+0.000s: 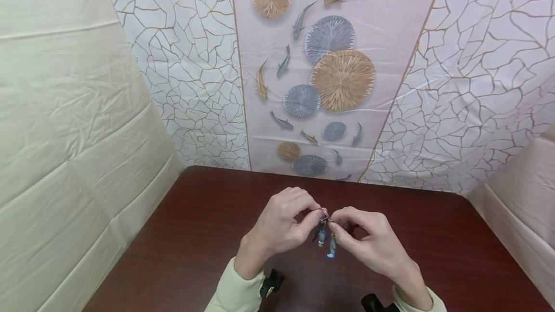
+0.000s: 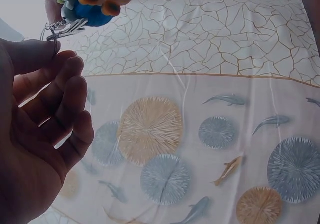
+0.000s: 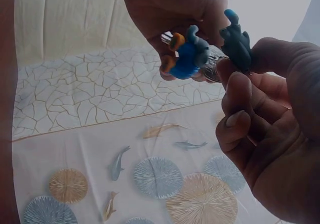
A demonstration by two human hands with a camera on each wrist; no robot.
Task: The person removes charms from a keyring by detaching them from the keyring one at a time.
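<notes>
Above the table, my left hand (image 1: 279, 223) pinches a metal key ring (image 1: 326, 214) between thumb and fingertips. Opposite it, my right hand (image 1: 375, 242) pinches the ring's other side, close to a small blue-grey figurine charm (image 1: 332, 247) with a light-blue end. A second figurine charm (image 1: 322, 236) hangs between the hands; the right wrist view shows its blue body (image 3: 186, 62) with orange, round-ended parts. The slim grey charm (image 3: 237, 47) stands by the right thumb there. In the left wrist view, silver links (image 2: 67, 29) run from the left thumb to the blue figurine (image 2: 95, 12).
The hands are over a dark reddish-brown table (image 1: 195, 235). Behind it hangs a cloth (image 1: 204, 85) printed with fish, round discs and a crackle pattern. Plain cream fabric (image 1: 65, 134) borders the left side. Black wrist straps (image 1: 272, 283) sit at the sleeves.
</notes>
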